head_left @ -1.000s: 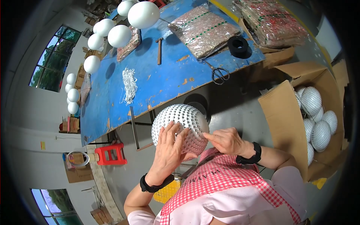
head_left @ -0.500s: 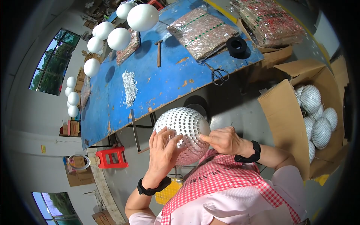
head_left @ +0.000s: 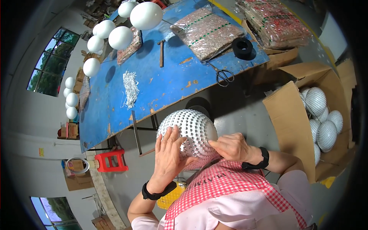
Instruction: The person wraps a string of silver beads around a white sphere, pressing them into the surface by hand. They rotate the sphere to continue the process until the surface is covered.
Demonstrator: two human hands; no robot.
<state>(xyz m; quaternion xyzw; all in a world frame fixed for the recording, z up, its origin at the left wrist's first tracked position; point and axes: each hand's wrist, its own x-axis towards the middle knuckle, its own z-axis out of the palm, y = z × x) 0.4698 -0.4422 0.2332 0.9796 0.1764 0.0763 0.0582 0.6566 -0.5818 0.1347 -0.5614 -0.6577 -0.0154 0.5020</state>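
A large white ball [head_left: 189, 119], covered in rows of small silvery studs, is in front of my apron. My left hand [head_left: 166, 157] rests on its near left side, fingers stretched over the studs and thumb apart, holding it. On the ball's right side a bare white patch shows beside the rows. There my right hand [head_left: 232, 147] is closed, thumb and forefinger pinched at the surface. Whatever lies between those fingertips is too small to make out. The ball's underside is hidden by my hands and the apron.
A worn blue table [head_left: 176, 82] carries a silvery bead strand bundle [head_left: 131, 89], a hammer [head_left: 161, 53], scissors [head_left: 223, 76], black tape [head_left: 242, 47] and plastic-wrapped packs [head_left: 209, 32]. Plain white balls [head_left: 120, 37] stand along its left. Right, a carton [head_left: 285, 126] holds several studded balls. A red stool [head_left: 111, 161] stands left.
My right hand has shifted slightly down and right along the ball. My left fingers have moved a little on the studs, and the ball appears turned slightly. The view has shifted a bit.
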